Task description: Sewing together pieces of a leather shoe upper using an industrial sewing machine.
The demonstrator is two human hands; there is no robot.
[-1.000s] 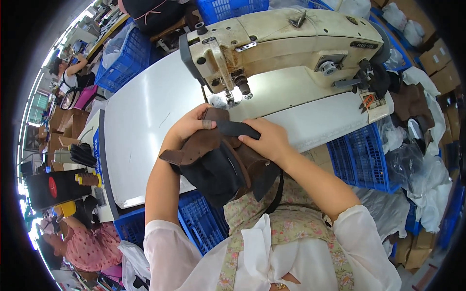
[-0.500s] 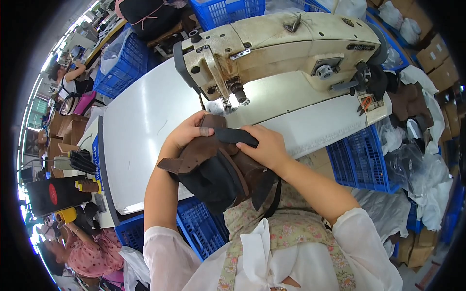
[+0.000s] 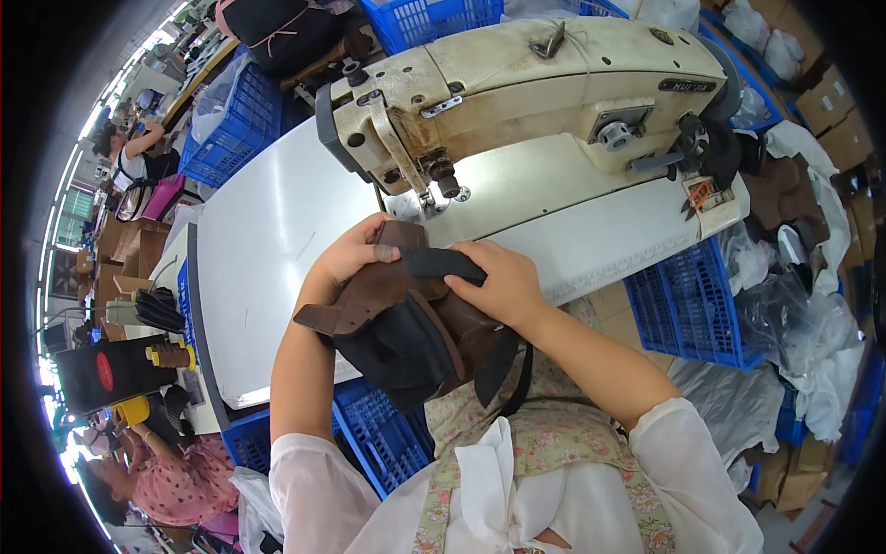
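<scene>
My left hand [image 3: 349, 255] grips the far brown edge of a brown-and-black piece [image 3: 399, 337]; my right hand [image 3: 506, 283] pinches its black strip [image 3: 441, 265]. The bulk hangs from my grip toward my apron [image 3: 563, 450], the sewing machine [image 3: 526, 106] just beyond.

Left grip [image 3: 351, 251], right grip [image 3: 504, 283] holding brown-black piece [image 3: 399, 340].
</scene>
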